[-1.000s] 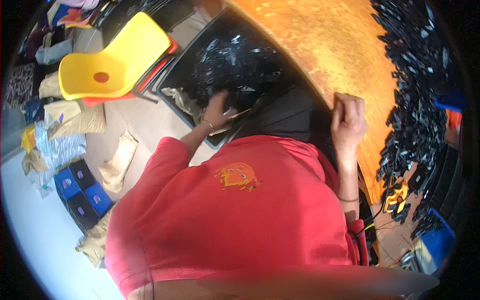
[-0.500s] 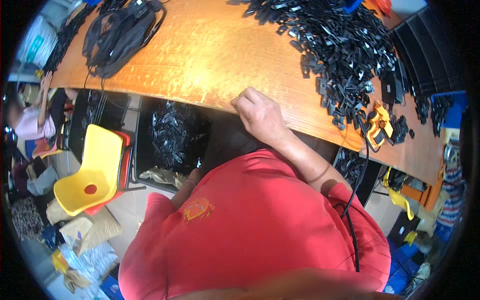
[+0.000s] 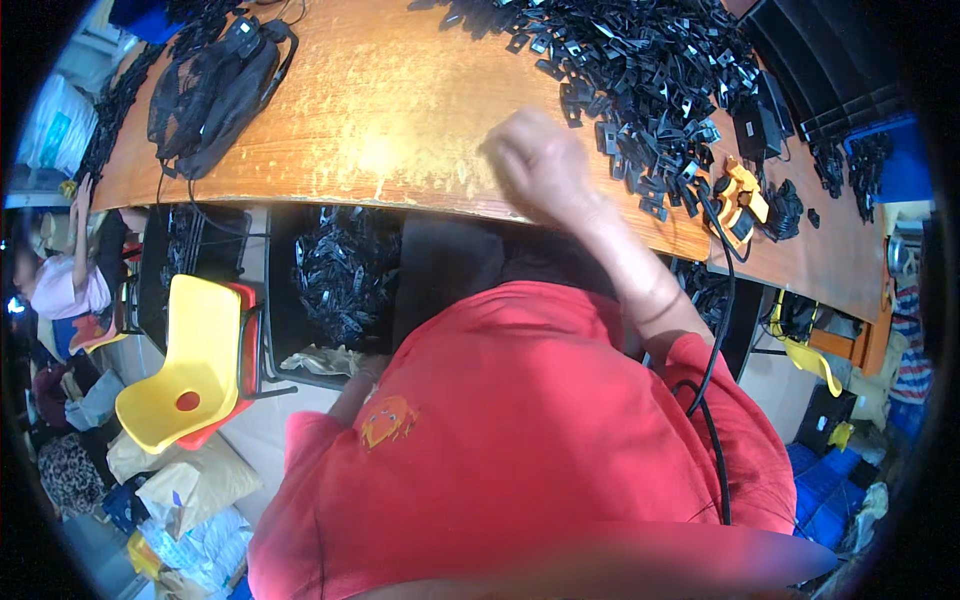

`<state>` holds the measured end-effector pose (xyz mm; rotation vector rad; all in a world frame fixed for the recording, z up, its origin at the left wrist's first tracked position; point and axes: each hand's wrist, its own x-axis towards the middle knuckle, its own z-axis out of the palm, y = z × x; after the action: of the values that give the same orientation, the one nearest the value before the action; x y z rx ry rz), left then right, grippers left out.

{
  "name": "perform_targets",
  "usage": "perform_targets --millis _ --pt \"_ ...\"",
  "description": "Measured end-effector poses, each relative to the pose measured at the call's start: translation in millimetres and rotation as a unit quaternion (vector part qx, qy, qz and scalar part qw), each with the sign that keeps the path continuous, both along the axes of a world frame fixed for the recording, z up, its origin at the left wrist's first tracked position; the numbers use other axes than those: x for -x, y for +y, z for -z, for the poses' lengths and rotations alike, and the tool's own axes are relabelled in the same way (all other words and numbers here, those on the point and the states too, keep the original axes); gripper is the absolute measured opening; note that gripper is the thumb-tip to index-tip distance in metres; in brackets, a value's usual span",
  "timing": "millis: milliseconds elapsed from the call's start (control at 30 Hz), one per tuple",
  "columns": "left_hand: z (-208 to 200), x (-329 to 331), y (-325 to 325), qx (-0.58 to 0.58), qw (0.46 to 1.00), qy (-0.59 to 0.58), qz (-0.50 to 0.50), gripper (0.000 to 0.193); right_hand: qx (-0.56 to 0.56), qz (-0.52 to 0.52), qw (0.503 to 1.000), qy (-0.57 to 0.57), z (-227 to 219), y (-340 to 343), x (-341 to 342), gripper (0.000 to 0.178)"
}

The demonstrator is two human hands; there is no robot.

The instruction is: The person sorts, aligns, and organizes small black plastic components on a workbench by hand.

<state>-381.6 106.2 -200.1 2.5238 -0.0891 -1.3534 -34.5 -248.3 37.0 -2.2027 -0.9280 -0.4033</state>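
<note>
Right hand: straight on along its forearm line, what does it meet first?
Right hand likely crosses bare tabletop, then meets the black parts pile at its far-left end; height unclear.

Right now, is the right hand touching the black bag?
No: the black bag lies on the wooden table, well apart from the right hand.

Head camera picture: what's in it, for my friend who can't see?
A blurred, curled right hand is over a worn wooden table, beside a heap of small black parts. The left forearm extends toward a black bin of parts, its hand hidden. A yellow chair stands left.
</note>
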Motion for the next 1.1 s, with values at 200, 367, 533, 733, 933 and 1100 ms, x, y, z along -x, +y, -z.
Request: perform_targets --millis 200,367,533,733,933,1100 --pt "-157.2 -115.4 14.8 0.235 0.945 -0.125 -0.190 0.016 0.153 0.264 0.951 0.037 -19.2 -39.3 -34.3 0.022" --pt "-295.9 -249.2 -51.0 0.347 0.871 -0.333 -0.102 0.022 0.227 0.291 0.927 0.063 2.6 -39.5 -54.5 0.026" --pt "-266.2 -413.6 -99.0 0.227 0.721 -0.654 -0.032 0.025 0.170 0.194 0.966 -0.010 0.8 -31.2 -62.6 0.024" --pt "-227.6 -537.7 -131.2 0.097 0.797 -0.590 -0.081 0.050 0.107 0.145 0.984 0.006 7.1 -22.9 -67.3 0.031" --pt "-203.0 -546.6 -131.9 0.123 0.803 -0.580 -0.057 0.043 0.041 0.109 0.992 0.042 4.3 -14.9 -58.8 0.031" --pt "-195.6 -534.9 -136.6 0.083 0.788 -0.609 -0.038 0.032 -0.026 0.089 0.991 0.094 2.8 -5.1 -49.2 0.022"
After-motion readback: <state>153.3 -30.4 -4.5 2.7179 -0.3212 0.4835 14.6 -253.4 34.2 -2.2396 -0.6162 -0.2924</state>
